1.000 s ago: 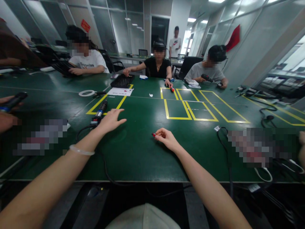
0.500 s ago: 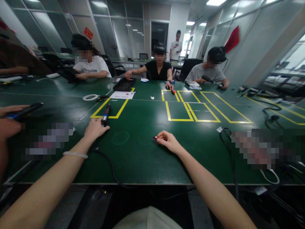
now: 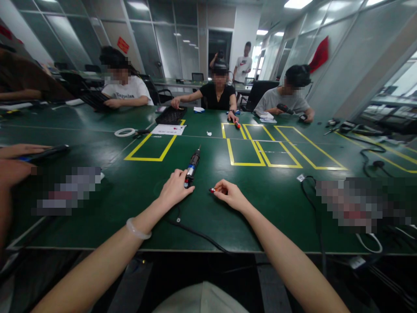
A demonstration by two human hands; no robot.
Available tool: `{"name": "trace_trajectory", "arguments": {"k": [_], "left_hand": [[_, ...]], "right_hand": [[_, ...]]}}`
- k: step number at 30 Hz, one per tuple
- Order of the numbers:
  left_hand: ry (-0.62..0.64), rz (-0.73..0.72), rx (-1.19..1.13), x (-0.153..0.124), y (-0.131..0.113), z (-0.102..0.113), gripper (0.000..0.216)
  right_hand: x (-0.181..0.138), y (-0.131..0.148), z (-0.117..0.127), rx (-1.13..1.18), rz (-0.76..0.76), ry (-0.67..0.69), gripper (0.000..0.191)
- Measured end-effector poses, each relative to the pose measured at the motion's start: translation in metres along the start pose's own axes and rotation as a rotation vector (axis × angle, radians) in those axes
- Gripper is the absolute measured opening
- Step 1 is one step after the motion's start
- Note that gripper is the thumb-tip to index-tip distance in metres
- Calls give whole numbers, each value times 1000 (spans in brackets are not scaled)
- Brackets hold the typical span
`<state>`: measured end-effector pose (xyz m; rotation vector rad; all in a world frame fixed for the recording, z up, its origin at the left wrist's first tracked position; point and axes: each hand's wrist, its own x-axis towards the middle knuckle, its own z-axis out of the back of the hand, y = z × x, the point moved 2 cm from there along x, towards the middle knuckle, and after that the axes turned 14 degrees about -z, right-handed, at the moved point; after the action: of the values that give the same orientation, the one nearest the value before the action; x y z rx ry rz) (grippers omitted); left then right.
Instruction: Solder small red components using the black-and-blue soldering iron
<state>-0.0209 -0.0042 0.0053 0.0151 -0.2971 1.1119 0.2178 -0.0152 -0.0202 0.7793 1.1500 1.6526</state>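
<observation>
My left hand (image 3: 175, 190) is closed around the rear of a black corded electric screwdriver (image 3: 193, 165), whose tip points away from me over the green table (image 3: 202, 148). Its black cable (image 3: 195, 232) trails back toward the table's near edge. My right hand (image 3: 228, 193) rests on the table just to the right and pinches a small red and white object (image 3: 212, 190) at its fingertips. The two hands lie a short gap apart. A pale bangle sits on my left wrist.
Yellow tape rectangles (image 3: 254, 148) mark the table ahead. Three people sit at the far side with a black tray (image 3: 169, 115), a paper sheet (image 3: 168, 129) and a tape roll (image 3: 124, 132). Another person's hands (image 3: 16, 161) hold a tool at left. Cables (image 3: 309, 191) lie at right.
My left hand has taken hold of the screwdriver at the left yellow rectangle and carried it right, next to my right hand. The right hand has stayed put.
</observation>
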Motion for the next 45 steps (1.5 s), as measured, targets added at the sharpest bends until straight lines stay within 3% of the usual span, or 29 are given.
{"name": "trace_trajectory", "arguments": {"k": [5,10,16,25,28,38,45], "left_hand": [[-7,-98,-96,6,-50,-10,61],[-5,-152,-122,5,-70,-15,61],[11,-139,-135,4,-71,-15,64],[5,-133,-41,3,-72,-15,64],[1,-129,-25,3,-72,-14,62],[5,-113,47,4,-74,-14,54],[43,-147,71,4,-62,-10,62]], "right_hand": [[-1,2,2,-79,35,-55,13],[-2,5,3,-177,42,-68,9],[4,2,-4,-357,66,-135,11],[3,0,-6,-183,120,-90,12],[1,3,-4,-210,143,-110,6],[1,1,-2,-221,167,-171,19],[1,-1,3,-275,161,-185,11]]}}
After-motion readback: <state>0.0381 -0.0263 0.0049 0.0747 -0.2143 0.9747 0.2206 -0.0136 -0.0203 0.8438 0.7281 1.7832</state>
